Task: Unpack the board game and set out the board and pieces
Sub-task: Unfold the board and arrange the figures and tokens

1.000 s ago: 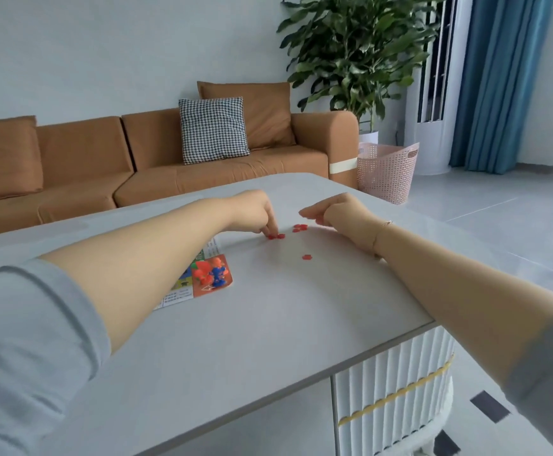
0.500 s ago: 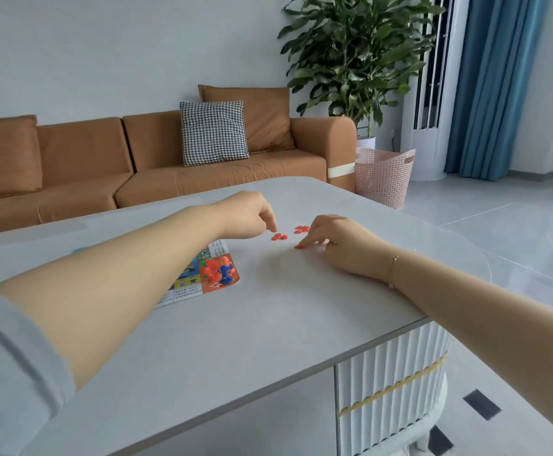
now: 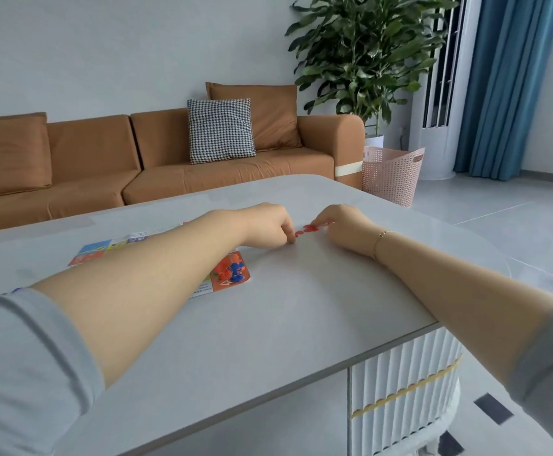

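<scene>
- While both arms reach out over the grey table (image 3: 301, 324), the two hands meet near its far side, at about 12 o'clock from the person.
- The left hand (image 3: 268, 227) has its fingers curled down, and the tips touch the table right by the little red pieces (image 3: 306, 230). It looks like it pinches one, but the piece is too small to be sure.
- The right hand (image 3: 344, 227) is curled too, and its fingertips sit at the other end of the red pieces. You cannot tell if it holds one.
- The red pieces lie in a small bunch between the two hands, on the table top.
- The game board (image 3: 97, 251) lies flat on the table at about 10 o'clock, partly hidden under the left arm. It has bright squares of blue, yellow and orange.
- Some orange and blue pieces (image 3: 232, 269) stand on the board's near corner, just beside the left wrist.
- A thin bracelet (image 3: 380, 236) is on the right wrist.
- Far behind, at 11 o'clock, is a brown sofa (image 3: 169, 166) with a checked pillow (image 3: 220, 130).
- A big green plant (image 3: 367, 51) and a pink basket (image 3: 391, 174) are at 1 o'clock.
</scene>
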